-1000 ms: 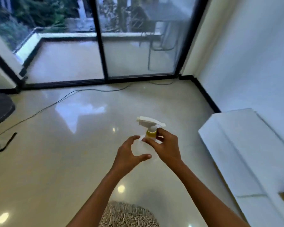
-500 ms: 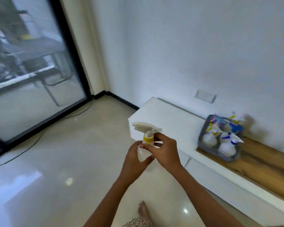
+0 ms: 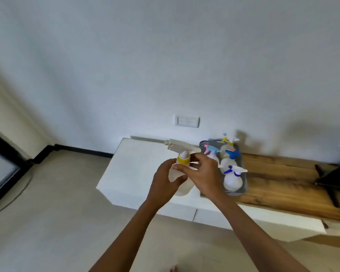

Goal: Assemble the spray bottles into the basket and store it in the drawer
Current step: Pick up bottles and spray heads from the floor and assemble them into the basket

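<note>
Both hands hold a white spray bottle (image 3: 180, 187) with a yellow collar and a white trigger head, in front of a low white cabinet. My left hand (image 3: 165, 182) wraps the bottle's body. My right hand (image 3: 202, 174) grips around the neck and collar. Just right of my hands a grey perforated basket (image 3: 243, 185) stands on the cabinet's wooden top, holding several white spray bottles (image 3: 233, 180) with blue, pink and yellow collars.
The low white cabinet (image 3: 137, 173) runs along a white wall; its drawer fronts (image 3: 210, 216) face me below my arms. A dark object (image 3: 334, 177) sits on the wooden top (image 3: 283, 185) at the right. A wall socket plate (image 3: 186, 121) is above. Beige floor lies left.
My view swung right from the glass doors to the cabinet and came closer. The basket is now beside my hands. Both hands kept hold of the bottle.
</note>
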The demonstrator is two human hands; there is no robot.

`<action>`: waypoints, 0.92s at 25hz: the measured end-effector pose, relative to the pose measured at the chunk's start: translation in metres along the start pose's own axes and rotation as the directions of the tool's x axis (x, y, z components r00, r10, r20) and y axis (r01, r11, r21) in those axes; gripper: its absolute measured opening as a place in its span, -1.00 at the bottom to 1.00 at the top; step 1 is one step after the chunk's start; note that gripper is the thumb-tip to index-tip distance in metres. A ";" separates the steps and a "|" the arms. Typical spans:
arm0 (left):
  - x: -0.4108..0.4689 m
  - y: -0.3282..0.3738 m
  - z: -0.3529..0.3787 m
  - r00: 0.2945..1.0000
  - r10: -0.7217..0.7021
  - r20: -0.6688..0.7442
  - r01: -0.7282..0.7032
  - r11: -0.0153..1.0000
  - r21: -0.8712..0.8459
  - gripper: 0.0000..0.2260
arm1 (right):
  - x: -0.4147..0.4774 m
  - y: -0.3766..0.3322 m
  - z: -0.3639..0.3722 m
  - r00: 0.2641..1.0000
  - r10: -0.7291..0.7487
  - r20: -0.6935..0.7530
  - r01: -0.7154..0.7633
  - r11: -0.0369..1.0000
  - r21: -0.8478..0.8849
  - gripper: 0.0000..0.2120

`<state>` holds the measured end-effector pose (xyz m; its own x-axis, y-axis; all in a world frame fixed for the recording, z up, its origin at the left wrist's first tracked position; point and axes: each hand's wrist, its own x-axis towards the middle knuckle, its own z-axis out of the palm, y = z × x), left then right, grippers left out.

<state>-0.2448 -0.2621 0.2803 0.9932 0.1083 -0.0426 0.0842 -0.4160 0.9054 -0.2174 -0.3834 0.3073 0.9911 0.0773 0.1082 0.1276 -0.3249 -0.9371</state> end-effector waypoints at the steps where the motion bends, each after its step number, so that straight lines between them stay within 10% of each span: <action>1: 0.017 0.002 0.005 1.000 0.009 0.030 -0.009 1.000 -0.003 -0.58 | 0.013 0.004 -0.004 0.999 0.021 -0.036 -0.020 1.000 0.006 -0.63; 8: 0.129 0.014 0.040 0.985 0.064 0.159 -0.060 0.998 -0.030 -0.57 | 0.109 0.026 -0.035 0.989 0.008 -0.146 0.001 0.998 0.059 -0.42; 23: 0.287 -0.017 0.097 0.982 -0.170 0.080 0.157 0.977 0.144 -0.85 | 0.328 0.164 -0.084 0.996 0.081 -0.032 -0.087 0.887 -0.453 -0.76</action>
<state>0.0463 -0.3116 0.2113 0.9676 0.1049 -0.2295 0.2501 -0.5197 0.8170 0.1318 -0.4909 0.2171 0.9989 0.0200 0.0426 0.0439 -0.7223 -0.6902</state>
